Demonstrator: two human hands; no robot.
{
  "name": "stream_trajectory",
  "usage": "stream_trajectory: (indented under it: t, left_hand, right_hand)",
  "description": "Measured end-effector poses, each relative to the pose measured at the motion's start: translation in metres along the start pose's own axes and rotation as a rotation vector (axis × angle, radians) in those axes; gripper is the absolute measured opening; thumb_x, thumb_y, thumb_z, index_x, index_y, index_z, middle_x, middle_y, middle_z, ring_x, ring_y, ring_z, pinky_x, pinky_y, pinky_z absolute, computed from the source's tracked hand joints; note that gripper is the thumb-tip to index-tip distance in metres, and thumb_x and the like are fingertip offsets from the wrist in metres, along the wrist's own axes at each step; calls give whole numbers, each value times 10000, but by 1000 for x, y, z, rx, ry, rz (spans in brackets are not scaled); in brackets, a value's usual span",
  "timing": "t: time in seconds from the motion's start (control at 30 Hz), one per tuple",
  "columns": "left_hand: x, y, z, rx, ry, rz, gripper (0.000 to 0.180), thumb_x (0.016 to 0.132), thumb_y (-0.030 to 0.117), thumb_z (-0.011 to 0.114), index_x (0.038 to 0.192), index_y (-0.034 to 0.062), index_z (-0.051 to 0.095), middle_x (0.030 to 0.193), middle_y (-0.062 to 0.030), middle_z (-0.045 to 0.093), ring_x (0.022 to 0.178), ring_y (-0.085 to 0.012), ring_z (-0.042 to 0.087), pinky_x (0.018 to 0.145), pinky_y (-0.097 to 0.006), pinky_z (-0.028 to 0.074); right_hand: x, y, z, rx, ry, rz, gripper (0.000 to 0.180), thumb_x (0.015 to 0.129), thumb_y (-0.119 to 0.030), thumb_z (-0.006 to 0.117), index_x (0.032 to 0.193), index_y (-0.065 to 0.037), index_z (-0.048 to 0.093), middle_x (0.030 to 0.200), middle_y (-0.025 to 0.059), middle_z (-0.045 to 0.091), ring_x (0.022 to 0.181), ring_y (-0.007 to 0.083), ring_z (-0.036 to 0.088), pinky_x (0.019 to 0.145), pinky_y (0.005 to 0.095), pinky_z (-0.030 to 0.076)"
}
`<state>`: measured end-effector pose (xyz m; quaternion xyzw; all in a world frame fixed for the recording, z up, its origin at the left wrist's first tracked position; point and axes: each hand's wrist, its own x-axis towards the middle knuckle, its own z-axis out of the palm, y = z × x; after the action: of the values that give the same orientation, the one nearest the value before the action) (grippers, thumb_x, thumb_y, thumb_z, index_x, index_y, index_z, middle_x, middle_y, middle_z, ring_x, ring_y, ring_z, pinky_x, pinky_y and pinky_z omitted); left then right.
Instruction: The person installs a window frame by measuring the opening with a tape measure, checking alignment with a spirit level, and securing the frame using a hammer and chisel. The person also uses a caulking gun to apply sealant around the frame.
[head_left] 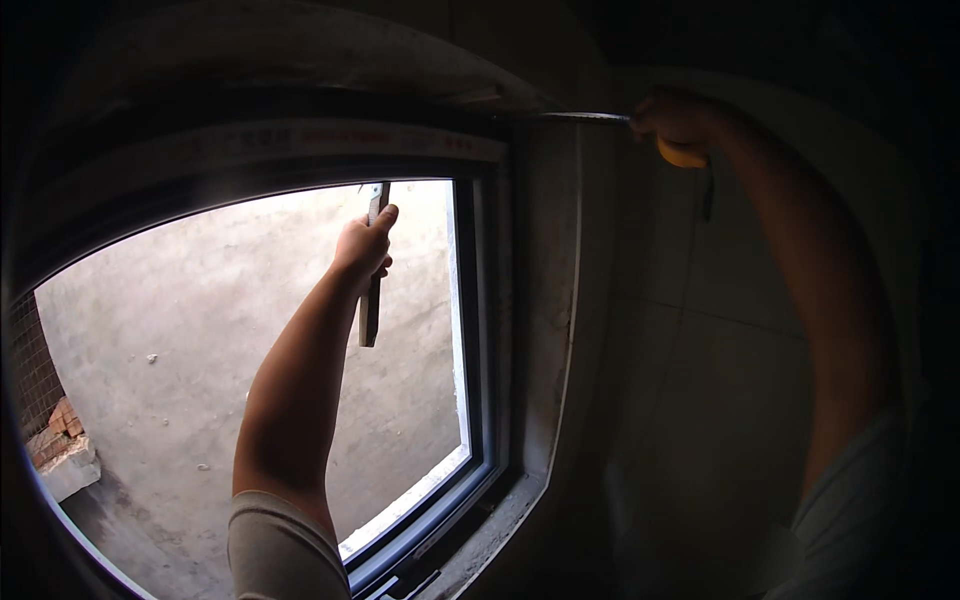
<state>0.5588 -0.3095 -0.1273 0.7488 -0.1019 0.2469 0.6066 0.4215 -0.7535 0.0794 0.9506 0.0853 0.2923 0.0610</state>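
Note:
My left hand [366, 246], raised in front of the window opening, is closed round the straight, dark-sided handle of a long tool [370, 315]. The tool stands nearly upright; its upper end meets the dark top of the frame, and I cannot make out its kind. At the upper right, in shadow, my right hand [675, 116] grips a yellow tape measure [682, 153]. Its pulled-out blade [590, 117] runs left across the edge of the window recess, and a dark strap hangs below the case. The blade's far end is lost in the dark.
A dark window frame [480, 330] surrounds the bright opening, inside a rough recess with a dusty sill [500, 525]. Outside are a grey concrete surface [200, 350], broken bricks [62, 425] and wire mesh [35, 350]. A dim tiled wall [650, 380] stands at right.

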Motion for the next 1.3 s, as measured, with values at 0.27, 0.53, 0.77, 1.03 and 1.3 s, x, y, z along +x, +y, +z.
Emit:
stream_trajectory:
  t: [0.27, 0.53, 0.77, 1.03, 1.3]
  left_hand:
    - [4, 4, -3, -49, 57, 41, 451, 1084, 516, 619, 1011, 72, 589, 743, -18, 547, 596, -147, 581, 548, -332, 512]
    - [-7, 14, -2, 146, 74, 139, 473, 1092, 515, 598, 1042, 45, 610, 740, -40, 590, 590, -158, 598, 523, -347, 502]
    - [-3, 5, -2, 1, 131, -9, 443, 1080, 513, 598, 1073, 71, 568, 765, -14, 522, 583, -135, 546, 521, -316, 474]
    - [1, -2, -9, -100, 162, 28, 499, 1094, 505, 581, 1171, 13, 601, 826, -53, 565, 602, -144, 568, 524, -328, 502]
    - [-3, -5, -12, -25, 226, -53, 493, 1100, 499, 572, 1246, 28, 594, 813, -38, 562, 591, -140, 564, 515, -320, 498]
  right_hand:
    - [7, 11, 10, -40, 32, -61, 338, 1045, -334, 592, 1094, -89, 820, 1124, 130, 795, 1055, 294, 735, 956, 481, 560]
    - [-2, -2, 3, -17, 34, 32, 386, 1064, -380, 591, 1095, -62, 808, 1132, 143, 789, 1053, 294, 734, 954, 469, 561]
    - [-8, -6, 6, -31, 41, 0, 335, 1039, -346, 599, 1031, -64, 780, 1015, 129, 760, 947, 278, 703, 882, 474, 549]
    - [0, 6, 11, 29, 81, -38, 316, 1026, -322, 617, 1005, -52, 778, 890, 90, 732, 831, 214, 677, 795, 421, 536]
    - [-1, -1, 11, 62, 83, -34, 322, 1030, -327, 620, 1025, -49, 784, 942, 102, 763, 871, 237, 706, 834, 443, 554]
